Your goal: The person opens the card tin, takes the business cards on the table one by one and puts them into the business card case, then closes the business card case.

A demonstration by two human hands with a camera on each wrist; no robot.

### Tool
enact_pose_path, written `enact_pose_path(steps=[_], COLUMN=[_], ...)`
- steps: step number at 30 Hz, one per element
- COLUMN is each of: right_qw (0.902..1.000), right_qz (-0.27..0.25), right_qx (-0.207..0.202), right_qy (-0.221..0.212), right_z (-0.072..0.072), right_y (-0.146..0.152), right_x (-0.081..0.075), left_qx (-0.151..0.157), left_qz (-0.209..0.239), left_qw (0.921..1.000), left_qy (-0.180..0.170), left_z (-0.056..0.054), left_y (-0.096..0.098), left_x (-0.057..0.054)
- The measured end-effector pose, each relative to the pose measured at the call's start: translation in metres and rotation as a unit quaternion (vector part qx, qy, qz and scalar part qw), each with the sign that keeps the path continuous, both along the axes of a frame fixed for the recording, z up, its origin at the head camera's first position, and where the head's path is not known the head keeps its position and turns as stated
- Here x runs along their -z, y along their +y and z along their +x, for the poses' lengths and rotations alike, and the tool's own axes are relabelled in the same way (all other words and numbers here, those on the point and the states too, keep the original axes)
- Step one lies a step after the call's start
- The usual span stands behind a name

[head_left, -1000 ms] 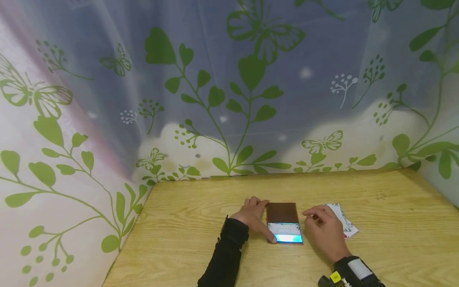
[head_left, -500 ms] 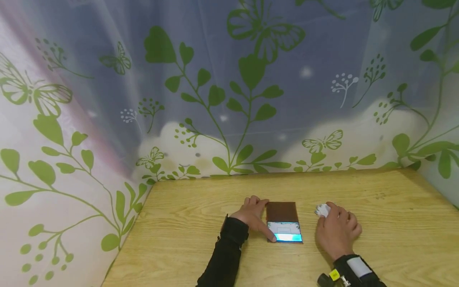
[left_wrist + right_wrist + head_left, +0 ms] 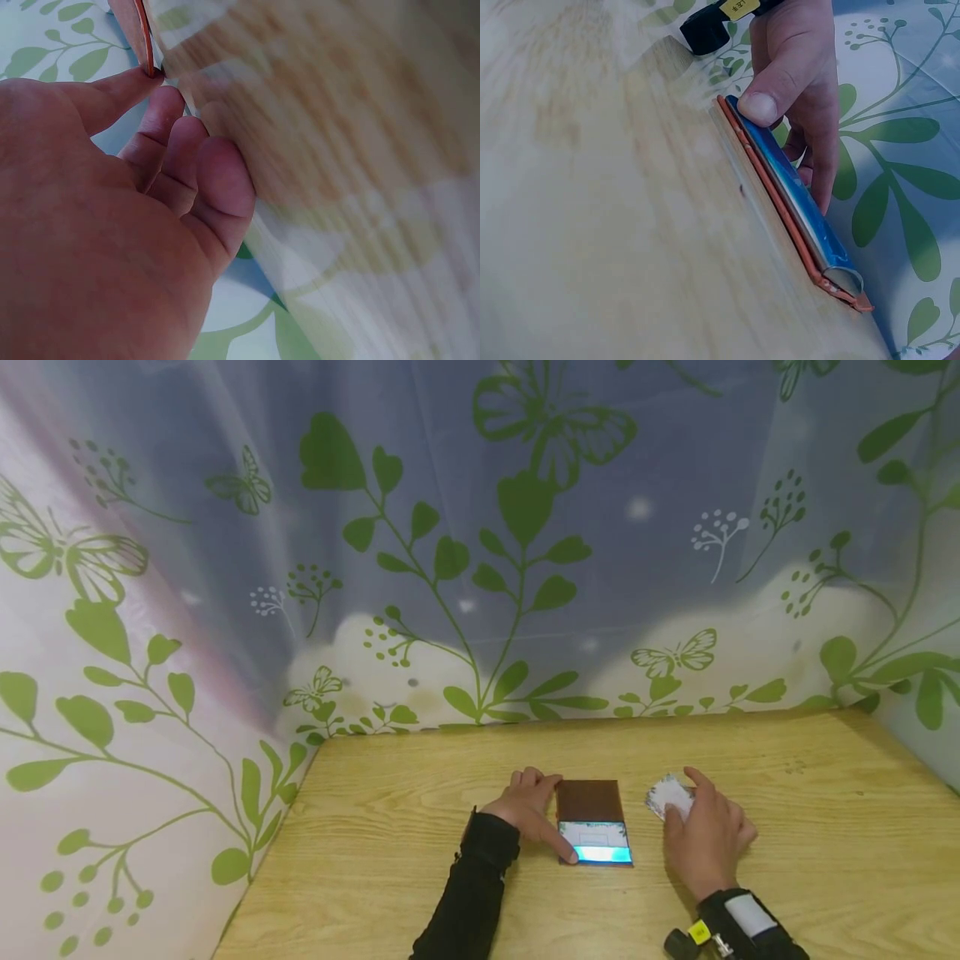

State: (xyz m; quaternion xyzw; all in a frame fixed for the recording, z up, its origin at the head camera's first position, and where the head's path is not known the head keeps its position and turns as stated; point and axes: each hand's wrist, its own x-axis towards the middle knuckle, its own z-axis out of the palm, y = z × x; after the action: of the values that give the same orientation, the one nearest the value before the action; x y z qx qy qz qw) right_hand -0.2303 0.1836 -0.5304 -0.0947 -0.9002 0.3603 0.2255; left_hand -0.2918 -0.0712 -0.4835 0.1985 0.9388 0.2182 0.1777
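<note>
A flat brown folder point(image 3: 589, 802) lies on the table, with a glossy white-and-blue printed flap point(image 3: 596, 837) over its lower half. My left hand point(image 3: 522, 808) rests along its left side: the thumb presses the flap's lower corner, the index fingertip touches the upper corner. In the right wrist view the blue flap point(image 3: 802, 199) bulges slightly above the folder's orange-brown edge point(image 3: 769, 180). To the right, my right hand point(image 3: 705, 839) pinches a white card point(image 3: 669, 795) with a leafy printed border. The right hand's other fingers are partly hidden behind it.
A wood-grain table point(image 3: 397, 827) carries everything. Behind and beside it hangs a curtain point(image 3: 420, 568) printed with green leaves and butterflies. A black wrist device with a yellow label point(image 3: 700, 932) sits on the right wrist.
The right hand has moved away from beside the folder and taken hold of the white card from the table; the card now sticks out leftward from its fingers. The left hand stays put.
</note>
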Motion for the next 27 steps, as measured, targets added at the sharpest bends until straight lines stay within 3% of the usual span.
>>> enact_pose_path(steps=[12, 27], right_qw=[0.9943, 0.9891], right_qz=[-0.053, -0.124], right_qx=[-0.033, -0.051], right_qy=[0.086, 0.061], right_z=[0.0016, 0.0036], right_y=[-0.0054, -0.0075], right_x=[-0.0007, 0.0003], left_qx=[0.001, 0.007], left_qz=[-0.001, -0.009], left_qw=[1.0, 0.9999], left_qy=[-0.005, 0.004], left_z=[-0.0011, -0.0012], left_y=[-0.0009, -0.0007], left_x=[0.0019, 0.0006])
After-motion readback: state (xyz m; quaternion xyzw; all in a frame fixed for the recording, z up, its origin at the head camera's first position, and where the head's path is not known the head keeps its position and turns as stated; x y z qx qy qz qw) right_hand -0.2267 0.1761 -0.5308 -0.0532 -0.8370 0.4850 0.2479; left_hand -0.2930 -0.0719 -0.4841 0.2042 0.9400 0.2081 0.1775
